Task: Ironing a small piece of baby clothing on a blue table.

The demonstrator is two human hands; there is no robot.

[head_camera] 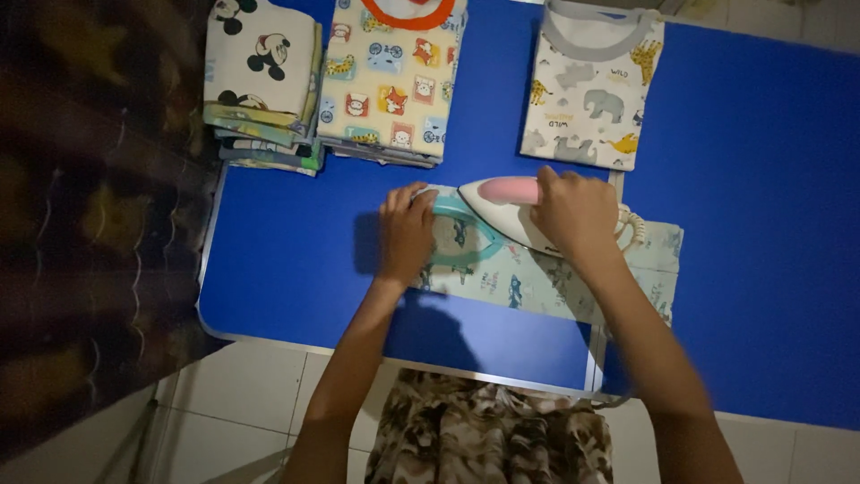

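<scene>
Nearest the lens we see our camouflage-patterned lap (488, 430), and from it both forearms reach up over the near edge of the blue desk (752, 269). Our right hand (578, 215) is curled shut around the pink handle of the white iron (502, 204), wrist bent slightly and knuckles uppermost, with the pointed nose of the iron aimed toward our left. Our left hand (406, 235) lies open and flat, fingers together, palm pressing on the teal-trimmed collar end of the pale printed garment (537, 273), just beside the iron's tip. That garment is spread across the near middle of the desk, under the iron. We judge the cloth to be light, soft and limp, apt to wrinkle or slide, so it is best pinned flat at an edge; the iron looks rigid and fairly heavy, to be taken only by its handle. Farther off lie a folded shirt with animal prints (591, 90), a folded pile with small coloured squares (390, 81), and a stack of folded cartoon-mouse clothes (262, 85).
</scene>
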